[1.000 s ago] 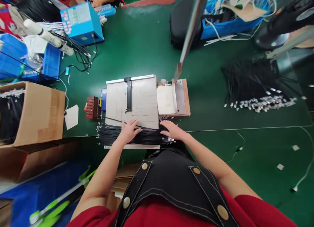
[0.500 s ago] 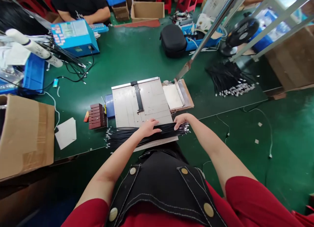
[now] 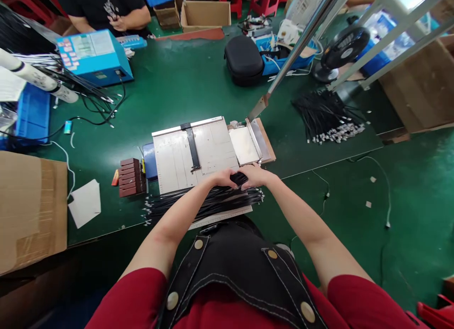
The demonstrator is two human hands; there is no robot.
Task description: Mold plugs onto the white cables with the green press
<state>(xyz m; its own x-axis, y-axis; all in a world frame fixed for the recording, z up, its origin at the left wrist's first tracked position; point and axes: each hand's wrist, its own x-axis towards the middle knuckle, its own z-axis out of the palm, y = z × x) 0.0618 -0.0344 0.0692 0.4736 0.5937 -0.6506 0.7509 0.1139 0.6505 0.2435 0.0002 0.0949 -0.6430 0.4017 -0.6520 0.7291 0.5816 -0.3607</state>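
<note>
A bundle of thin black cables (image 3: 202, 203) with pale ends lies across the near edge of a grey cutting board (image 3: 177, 154) on the green table. My left hand (image 3: 222, 177) and my right hand (image 3: 256, 174) meet over the bundle's right part. Both have their fingers curled around a few cables, lifted slightly off the pile. A black guide bar (image 3: 191, 146) runs across the board. To the board's right sits a small wooden-based plate (image 3: 244, 144) with a long metal lever (image 3: 301, 35) rising from it.
A second heap of black cables (image 3: 324, 116) lies at the right. A stack of brown blocks (image 3: 128, 177) and white paper (image 3: 85, 203) sit left of the board, with a cardboard box (image 3: 31, 206) beyond. A blue machine (image 3: 92, 54), black case (image 3: 244, 59) and fan (image 3: 340, 49) stand behind; another person sits at the far side.
The view has shifted slightly. My hands have come together from flat and apart on the bundle to a pinch on a few cables at its right part.
</note>
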